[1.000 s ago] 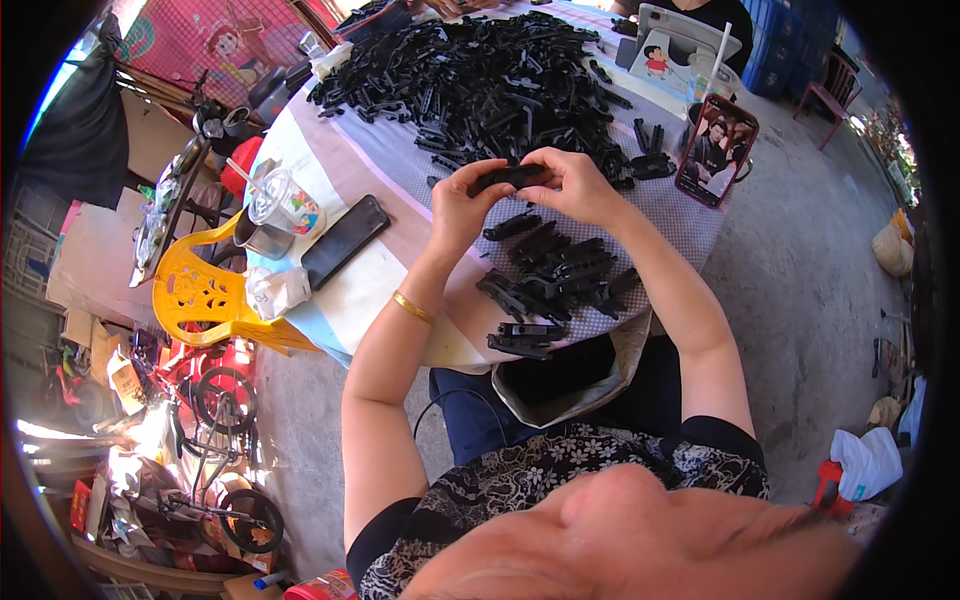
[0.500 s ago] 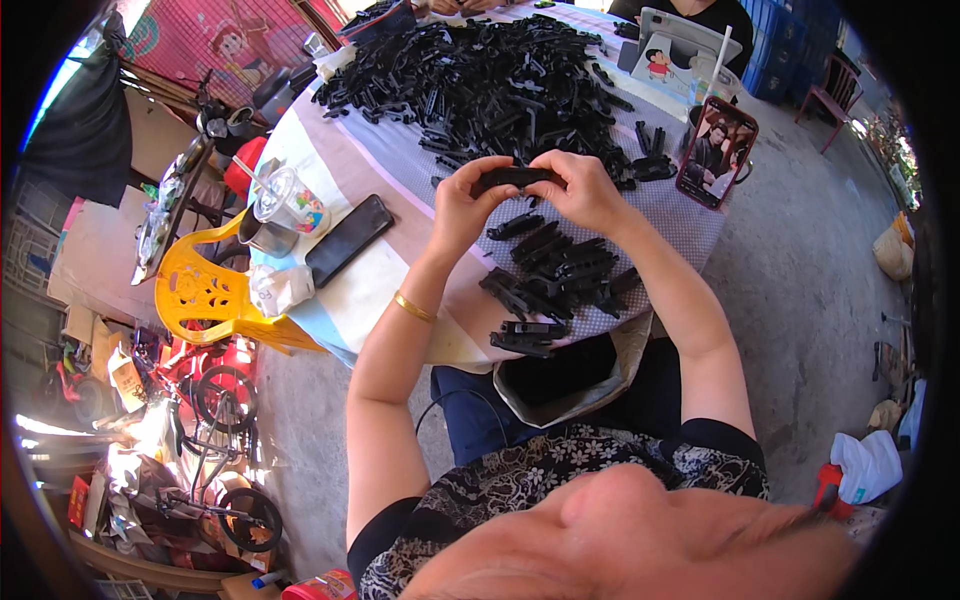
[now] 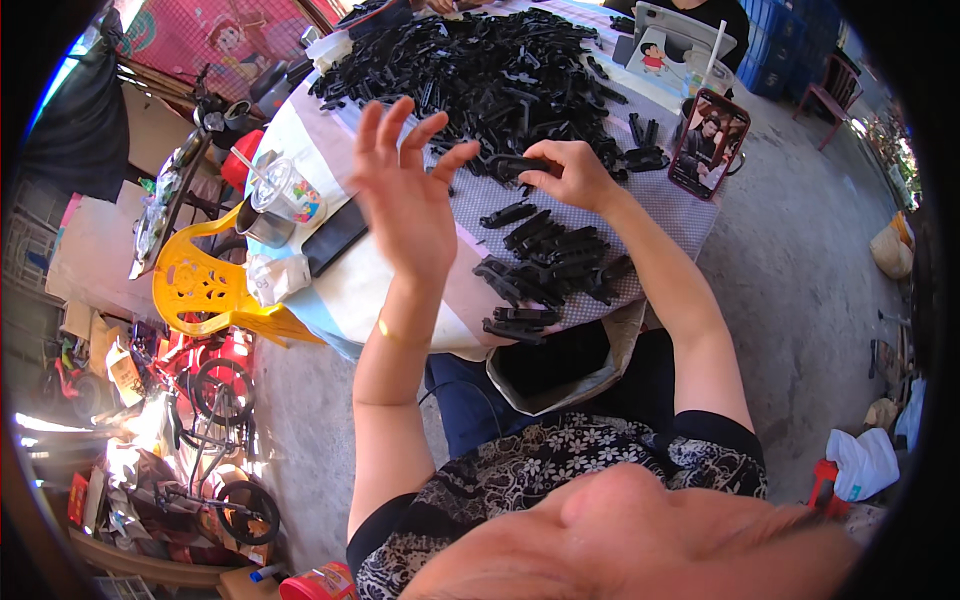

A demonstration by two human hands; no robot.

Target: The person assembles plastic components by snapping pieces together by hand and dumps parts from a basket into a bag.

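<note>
My left hand (image 3: 408, 205) is raised over the left part of the table with its fingers spread and nothing in it. Between the thumb and fingers of my right hand (image 3: 575, 175) is a long black plastic part (image 3: 520, 167), held at the near edge of a big heap of similar black parts (image 3: 470, 80). Closer to me lies a smaller group of black parts (image 3: 555, 250), with a few more (image 3: 520, 322) by the table's front edge. An open bag (image 3: 625, 360) with a dark inside sits at my lap, below that edge.
A phone showing a picture (image 3: 708, 145) stands at the right, near a cup with a straw and a tablet (image 3: 665, 35). Left are a dark phone (image 3: 335, 238), a plastic cup (image 3: 290, 195), a metal cup (image 3: 265, 228) and a yellow chair (image 3: 200, 285). Another person sits across the table.
My left hand has let go of the black part and lifted away to the left, its fingers opening. My right hand still holds the part.
</note>
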